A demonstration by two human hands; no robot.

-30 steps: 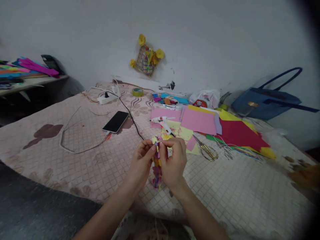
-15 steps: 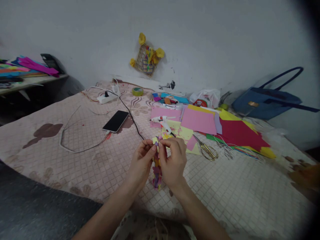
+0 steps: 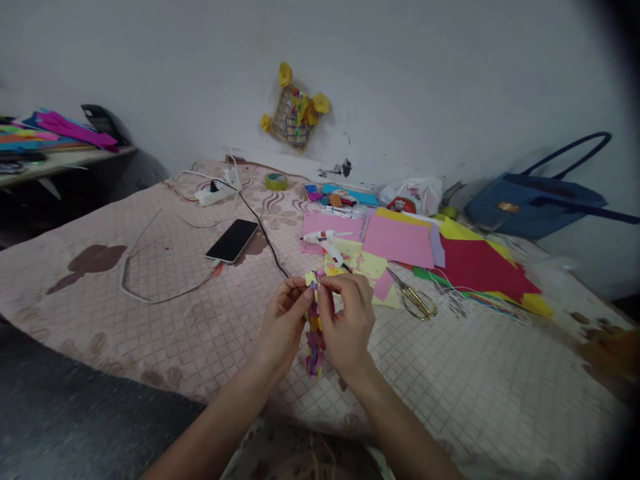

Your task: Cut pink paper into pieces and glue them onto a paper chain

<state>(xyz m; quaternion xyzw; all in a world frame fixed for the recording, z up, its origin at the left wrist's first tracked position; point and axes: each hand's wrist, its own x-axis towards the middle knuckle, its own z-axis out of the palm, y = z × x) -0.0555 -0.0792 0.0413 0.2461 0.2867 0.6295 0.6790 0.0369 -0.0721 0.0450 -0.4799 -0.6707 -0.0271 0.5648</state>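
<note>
Between my hands hangs a narrow strip of paper flowers (image 3: 314,340) in purple, yellow and pink, upright over the near part of the table. My left hand (image 3: 286,313) pinches its upper end from the left, thumb and fingertips closed at a pale yellow piece. From the other side my right hand (image 3: 347,310) is closed too, its thumb and forefinger pressed at the strip's top right. The fingers partly cover what they grip. Just beyond lies a white glue gun (image 3: 325,241) on pink and pale yellow paper, with gold-handled scissors (image 3: 416,299) to the right.
A phone (image 3: 233,241) on a white cable lies at left, near a power strip (image 3: 215,193) and a roll of tape (image 3: 276,181). Coloured paper sheets (image 3: 480,267) spread at right, below a blue bag (image 3: 535,203). A black cord runs toward my hands.
Almost nothing differs. Both hands keep their pinch at the strip's top, with only a tiny shift of the fingers and of the view.
</note>
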